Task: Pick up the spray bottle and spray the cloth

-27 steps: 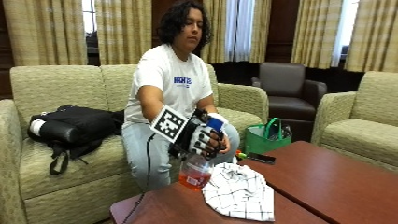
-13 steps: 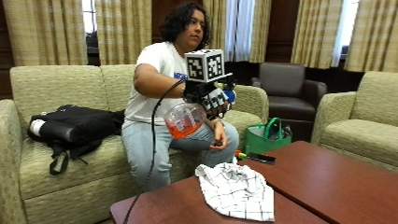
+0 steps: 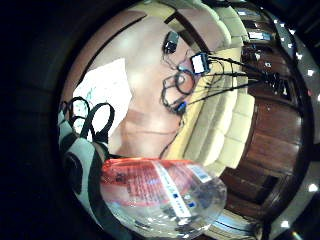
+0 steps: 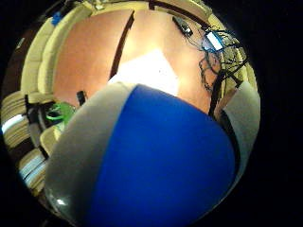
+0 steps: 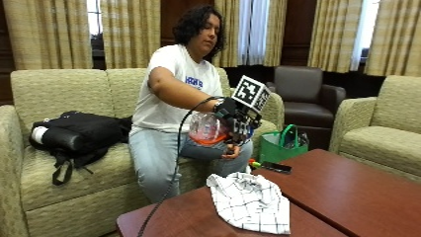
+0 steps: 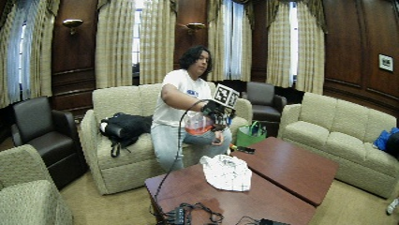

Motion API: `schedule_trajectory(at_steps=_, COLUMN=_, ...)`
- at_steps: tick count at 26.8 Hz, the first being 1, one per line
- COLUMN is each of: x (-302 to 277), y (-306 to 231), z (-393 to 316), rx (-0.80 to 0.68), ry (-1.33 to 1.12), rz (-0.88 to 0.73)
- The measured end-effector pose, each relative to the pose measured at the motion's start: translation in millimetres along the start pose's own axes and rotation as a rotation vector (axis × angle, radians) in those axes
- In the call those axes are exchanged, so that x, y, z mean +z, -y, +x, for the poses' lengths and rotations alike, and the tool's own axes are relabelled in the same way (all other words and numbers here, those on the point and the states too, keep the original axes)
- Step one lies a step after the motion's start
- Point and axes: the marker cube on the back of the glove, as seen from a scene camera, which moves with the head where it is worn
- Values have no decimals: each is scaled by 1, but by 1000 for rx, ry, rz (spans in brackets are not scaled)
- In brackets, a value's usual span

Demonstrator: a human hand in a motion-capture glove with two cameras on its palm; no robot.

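Person seated on a beige sofa (image 5: 59, 163) behind a dark wood desk (image 5: 355, 192); gloved right hand (image 5: 235, 121) held up in the air at chest height, above the near edge of the desk, fingers curled round the spray bottle (image 5: 207, 129); bottle tilted over, clear body with orange-red liquid in its lower part and a red label; blue and white spray head fills the thumb side palm view (image 4: 161, 165); bottle body lies close against the palm in the little finger side view (image 3: 160, 192); bare left hand (image 5: 230, 152) rests on the person's lap, apart from the bottle; of the two hands only the right holds anything.

Cloth (image 5: 253, 202), white with a dark check, lies crumpled on the desk close to its sofa-side edge, below and in front of the raised bottle, not touching it; open air between bottle and cloth; bare wood to the cloth's far side and toward the armchairs.

Small dark device (image 5: 276, 168) lies at the desk's back edge; green bag (image 5: 283, 145) stands on the floor beside the sofa, contents cannot be told; black backpack (image 5: 82, 133) lies on the sofa seat beside the person; cables and small boxes (image 6: 187, 213) lie at the desk's near end in the wide view.
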Motion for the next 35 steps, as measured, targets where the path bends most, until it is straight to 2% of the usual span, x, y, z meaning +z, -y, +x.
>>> schedule_trajectory(at_steps=6, x=45, y=7, z=-61, rx=-69, ry=-150, rz=-75)
schedule_trajectory(at_steps=10, x=66, y=5, z=-98, rx=-205, ry=-122, rz=-116)
schedule_trajectory(at_steps=16, x=100, y=16, z=-130, rx=-195, ry=-154, rz=-145)
schedule_trajectory(at_steps=22, x=109, y=24, z=-122, rx=-140, ry=-164, rz=-156)
schedule_trajectory(at_steps=25, x=95, y=26, z=-109, rx=-75, ry=-152, rz=-128)
schedule_trajectory(at_steps=29, x=55, y=25, z=-84, rx=-31, ry=-15, rz=-65)
schedule_trajectory(at_steps=35, x=-46, y=23, z=-44, rx=19, ry=309, rz=146)
